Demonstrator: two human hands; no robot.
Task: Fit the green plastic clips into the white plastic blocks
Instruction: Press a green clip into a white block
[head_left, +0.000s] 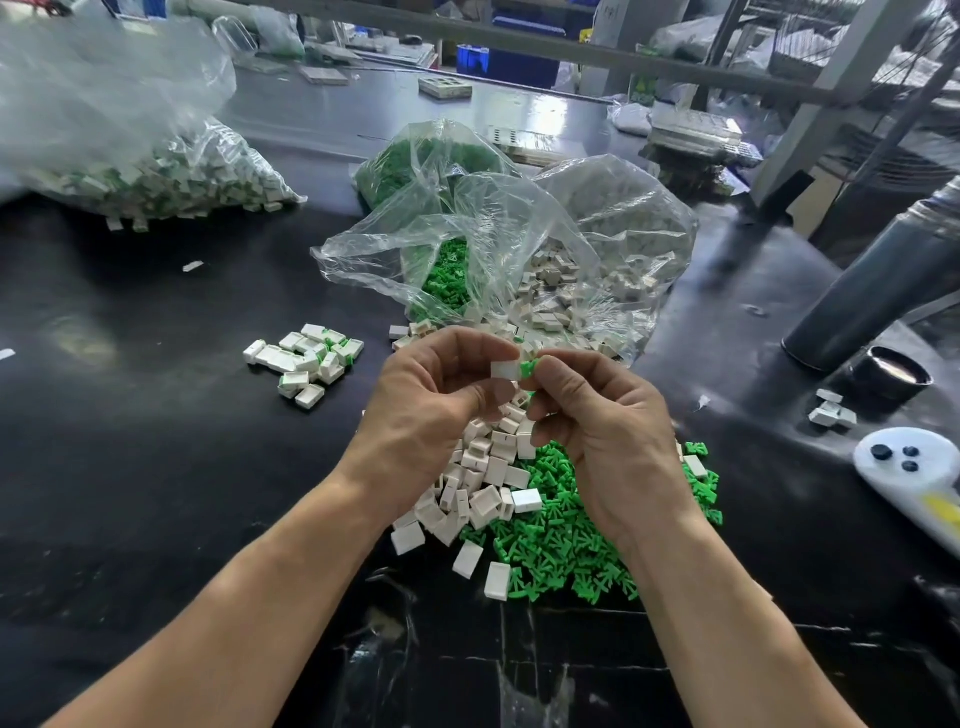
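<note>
My left hand (431, 410) pinches a white plastic block (505, 370) between thumb and fingers. My right hand (602, 431) pinches a green plastic clip (528, 369) whose end meets the block's right side. Both are held above a heap of loose white blocks (483, 483) and a heap of green clips (566, 545) on the black table (156, 467). A small group of blocks with green clips fitted (306, 358) lies to the left.
An open clear bag (519, 244) with green clips and white blocks lies behind my hands. A big bag of fitted blocks (130, 140) sits far left. At right are a grey cylinder (872, 291), a black cup (896, 374), a white controller (914, 467) and a few blocks (831, 410).
</note>
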